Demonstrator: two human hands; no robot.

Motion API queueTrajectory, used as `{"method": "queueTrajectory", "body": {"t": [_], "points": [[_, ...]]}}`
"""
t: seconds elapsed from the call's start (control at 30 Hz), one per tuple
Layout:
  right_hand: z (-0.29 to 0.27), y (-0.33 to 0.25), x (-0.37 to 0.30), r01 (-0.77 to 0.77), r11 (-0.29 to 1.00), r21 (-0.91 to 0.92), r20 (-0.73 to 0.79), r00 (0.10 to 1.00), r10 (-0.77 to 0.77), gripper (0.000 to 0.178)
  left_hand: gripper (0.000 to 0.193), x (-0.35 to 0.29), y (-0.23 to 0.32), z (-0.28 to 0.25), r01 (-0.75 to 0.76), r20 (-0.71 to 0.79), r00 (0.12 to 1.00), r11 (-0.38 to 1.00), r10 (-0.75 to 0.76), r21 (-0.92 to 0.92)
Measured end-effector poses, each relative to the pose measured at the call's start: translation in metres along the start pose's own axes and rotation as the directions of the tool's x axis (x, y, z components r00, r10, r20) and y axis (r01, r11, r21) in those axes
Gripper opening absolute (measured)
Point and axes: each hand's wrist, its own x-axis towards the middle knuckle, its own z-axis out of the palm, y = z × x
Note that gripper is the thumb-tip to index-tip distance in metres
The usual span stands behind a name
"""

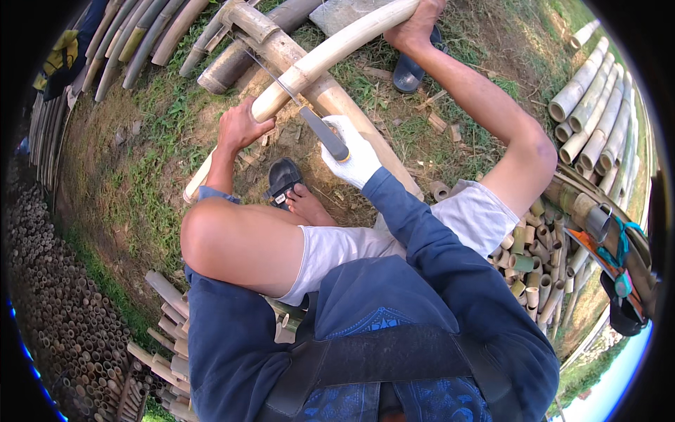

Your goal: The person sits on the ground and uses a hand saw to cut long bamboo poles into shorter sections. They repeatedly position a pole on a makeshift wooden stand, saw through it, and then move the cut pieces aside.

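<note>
A pale bamboo pole [336, 49] slants across the upper middle, over a thicker bamboo beam [362, 116]. My bare left hand [240, 126] is closed round the pole near its lower left end. In a white glove, my right hand [349, 150] grips the grey handle of a handsaw [322, 131]. The saw's thin blade lies against the pole, just beyond my left hand; how deep it sits cannot be seen. My bare right foot [416, 27] presses on the pole's far end.
My sandalled left foot [302, 200] stands on the ground, and a loose dark sandal [408, 74] lies near my right foot. Cut bamboo pieces [538, 257] are heaped at right. Long poles [587, 105] lie far right, more at upper left. Many short tubes [77, 316] fill the lower left.
</note>
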Motion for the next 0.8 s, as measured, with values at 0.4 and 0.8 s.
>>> {"method": "queueTrajectory", "body": {"t": [0.4, 0.8], "points": [[-0.037, 0.017, -0.051, 0.076, 0.996, -0.053, 0.020, 0.997, -0.075, 0.061, 0.075, 0.001, 0.008, 0.011, -0.016, -0.049, 0.999, 0.999, 0.014, -0.041], [-0.085, 0.004, -0.163, -0.007, 1.000, 0.024, 0.059, 0.998, 0.005, 0.065, 0.072, -0.013, -0.001, 0.014, 0.062, -0.031, 0.997, 0.997, -0.064, -0.044]]}}
